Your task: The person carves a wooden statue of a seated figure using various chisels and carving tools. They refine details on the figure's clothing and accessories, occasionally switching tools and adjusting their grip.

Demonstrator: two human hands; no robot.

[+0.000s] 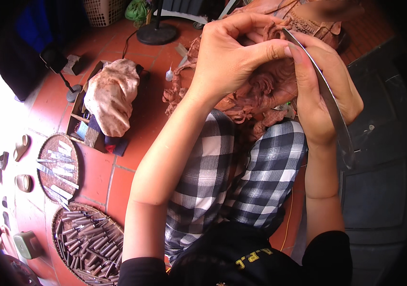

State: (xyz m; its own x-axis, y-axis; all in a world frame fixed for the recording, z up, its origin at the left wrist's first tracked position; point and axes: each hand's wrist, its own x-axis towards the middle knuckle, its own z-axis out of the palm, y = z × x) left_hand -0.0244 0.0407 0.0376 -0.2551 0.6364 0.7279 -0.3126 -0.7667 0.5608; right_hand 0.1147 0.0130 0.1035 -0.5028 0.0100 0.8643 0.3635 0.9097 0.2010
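A large reddish-brown wood carving (pixel 270 78) with deep curls and scrolls stands in front of my knees. My left hand (pixel 236 52) reaches to its upper part, fingers curled behind a carved curl and thumb stretched toward the right hand. Closed in my right hand (pixel 325 86) is a long, thin metal blade (pixel 333 107), its tip against the carved curl. The rest of the blade runs back past the palm and sticks out below the hand. My two thumbs meet beside the blade. The left fingertips are partly hidden by the carving.
Left, a stained cloth (pixel 113 97) covers an open wooden box (pixel 77 117) of tools. Two round woven trays hold metal blades (pixel 60 162) and several dark-handled tools (pixel 91 243). A black stand base (pixel 156 34) stands behind; a dark panel (pixel 375 181) lies at right.
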